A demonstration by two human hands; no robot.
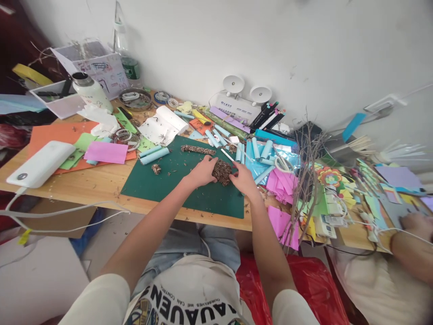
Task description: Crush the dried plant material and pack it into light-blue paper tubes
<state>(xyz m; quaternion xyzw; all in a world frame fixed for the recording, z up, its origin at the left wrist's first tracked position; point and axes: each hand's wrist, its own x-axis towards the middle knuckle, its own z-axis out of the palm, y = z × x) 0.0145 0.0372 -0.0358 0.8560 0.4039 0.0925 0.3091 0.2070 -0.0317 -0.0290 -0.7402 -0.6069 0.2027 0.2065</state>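
A white tray [62, 107] holds dark items; beside it stands an uncapped white bottle [94, 93]. Behind, a paper box [113, 74] has thin twigs [81, 48] in it, next to a green-labelled plastic bottle [130, 67]. A round tin [135, 108] contains a white cable [130, 96]. The left hand [202, 172] grips the left end of a brown clump [222, 172] on the green mat [216, 203]; a white stick [227, 155] is pinched in the right hand [243, 178], at the clump's right edge. Farther right, a grey container [341, 153] holds pale sticks [360, 145].
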